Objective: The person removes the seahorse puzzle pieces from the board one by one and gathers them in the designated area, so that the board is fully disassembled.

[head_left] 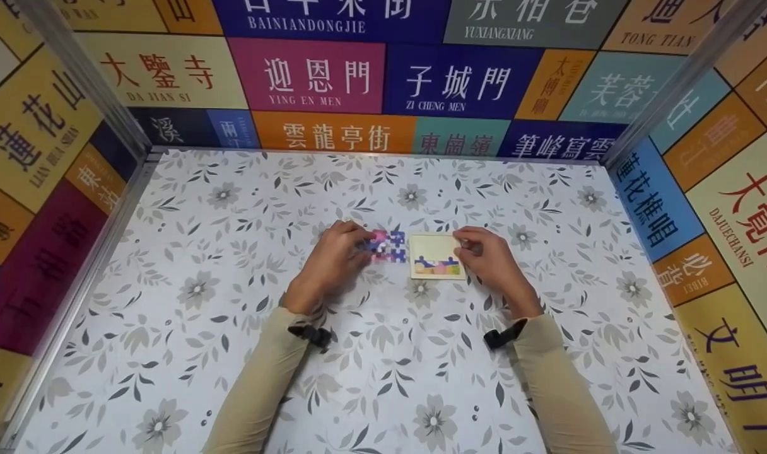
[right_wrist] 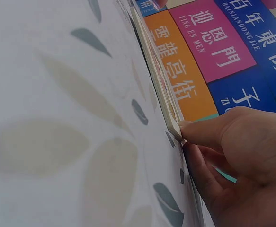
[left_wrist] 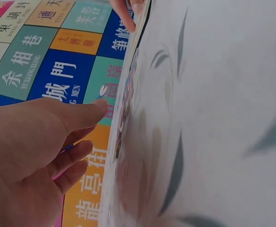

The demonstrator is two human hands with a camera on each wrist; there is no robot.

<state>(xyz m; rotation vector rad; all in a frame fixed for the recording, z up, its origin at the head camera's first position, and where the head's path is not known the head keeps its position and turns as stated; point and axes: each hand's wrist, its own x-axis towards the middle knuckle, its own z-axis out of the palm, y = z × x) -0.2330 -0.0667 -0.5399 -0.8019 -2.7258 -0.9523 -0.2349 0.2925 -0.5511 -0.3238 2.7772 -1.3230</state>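
Observation:
A small square puzzle tray (head_left: 434, 248) lies on the table, pale yellow inside, with a row of joined colourful pieces (head_left: 437, 267) along its near side. Just left of it sits a group of purple, blue and pink puzzle pieces (head_left: 390, 247). My left hand (head_left: 338, 255) is at that group's left side; in the left wrist view its thumb and a mostly hidden finger pinch a small white-and-blue puzzle piece (left_wrist: 103, 91). With thumb and forefinger, my right hand (head_left: 489, 257) grips the tray's far right corner; the right wrist view shows the thumb on the tray edge (right_wrist: 161, 97).
The table (head_left: 358, 391) has a white cloth with grey flowers and leaves. Panels with large printed characters (head_left: 308, 75) stand along its back and both sides, with metal framing (head_left: 109, 82) at the corners. Black straps (head_left: 311, 335) circle both wrists.

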